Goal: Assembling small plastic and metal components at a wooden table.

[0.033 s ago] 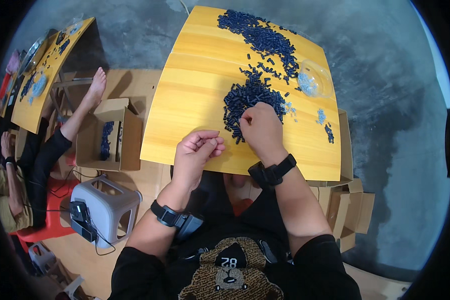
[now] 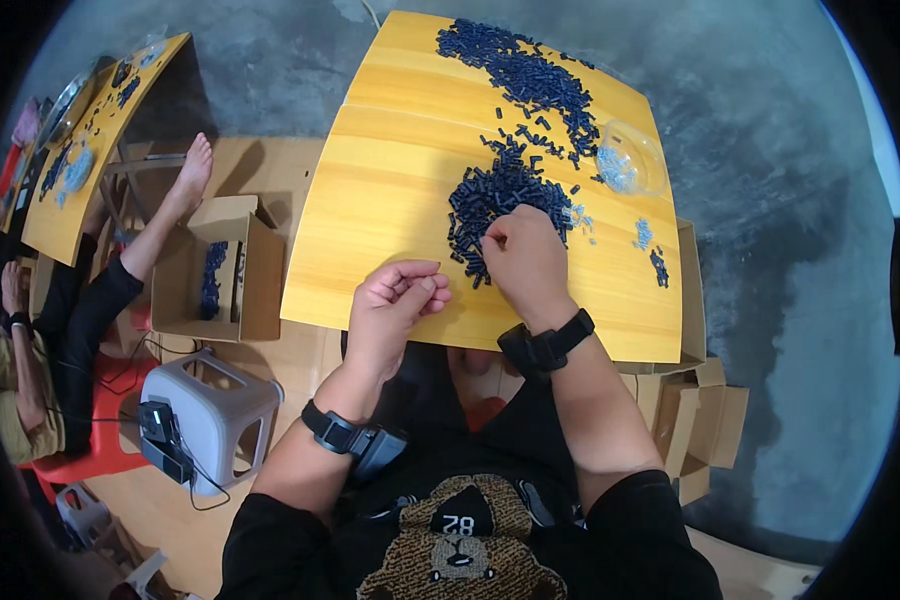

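Dark blue pieces [image 2: 500, 200] sit in a loose pile mid-board on the yellow wooden board [image 2: 390, 200], directly ahead of the right hand [image 2: 525, 260] — its fingertips pinch at the pile's near edge. Left hand [image 2: 395, 300] hovers closer to the body, loosely curled; whether it holds anything I can't tell. Bigger heap of the same pieces [image 2: 525, 70] lies further up; clear plastic bowl [image 2: 630, 160] far right. Nothing blocks the reach.

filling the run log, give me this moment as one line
left hand: curled closed above table edge, contents hidden | right hand: fingertips pinching at pile of small dark blue pieces | yellow wooden table | clear bowl at right
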A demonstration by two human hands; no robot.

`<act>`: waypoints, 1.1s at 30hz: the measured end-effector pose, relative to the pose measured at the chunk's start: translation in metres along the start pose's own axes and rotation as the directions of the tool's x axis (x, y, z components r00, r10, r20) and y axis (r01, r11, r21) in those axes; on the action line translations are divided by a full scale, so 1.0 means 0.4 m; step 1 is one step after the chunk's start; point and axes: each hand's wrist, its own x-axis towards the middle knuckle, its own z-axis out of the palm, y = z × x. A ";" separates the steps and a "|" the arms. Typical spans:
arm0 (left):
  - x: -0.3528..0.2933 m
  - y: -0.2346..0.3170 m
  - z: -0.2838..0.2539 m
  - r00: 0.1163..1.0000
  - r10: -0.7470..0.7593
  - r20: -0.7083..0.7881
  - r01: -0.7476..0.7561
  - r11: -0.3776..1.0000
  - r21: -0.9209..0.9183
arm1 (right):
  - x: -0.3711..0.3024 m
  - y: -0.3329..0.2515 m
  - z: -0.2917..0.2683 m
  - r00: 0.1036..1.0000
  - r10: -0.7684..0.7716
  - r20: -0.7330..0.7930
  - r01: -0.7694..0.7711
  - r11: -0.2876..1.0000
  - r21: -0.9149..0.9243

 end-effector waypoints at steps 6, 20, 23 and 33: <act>0.005 -0.002 -0.004 1.000 0.010 0.014 -0.010 1.000 0.011 | 0.001 0.002 0.000 0.999 0.043 0.030 -0.043 0.999 0.003; 0.003 -0.004 -0.004 1.000 -0.010 0.026 0.010 1.000 0.006 | -0.006 0.009 -0.057 0.996 0.074 -0.040 -0.070 0.994 0.088; 0.001 -0.003 -0.010 0.999 -0.001 0.036 0.001 1.000 0.014 | -0.043 0.004 -0.112 0.996 0.073 -0.045 -0.061 0.974 0.218; -0.075 0.002 0.078 0.982 -0.048 0.183 0.019 0.987 0.157 | -0.198 -0.054 -0.144 0.987 0.144 0.068 -0.157 0.802 0.577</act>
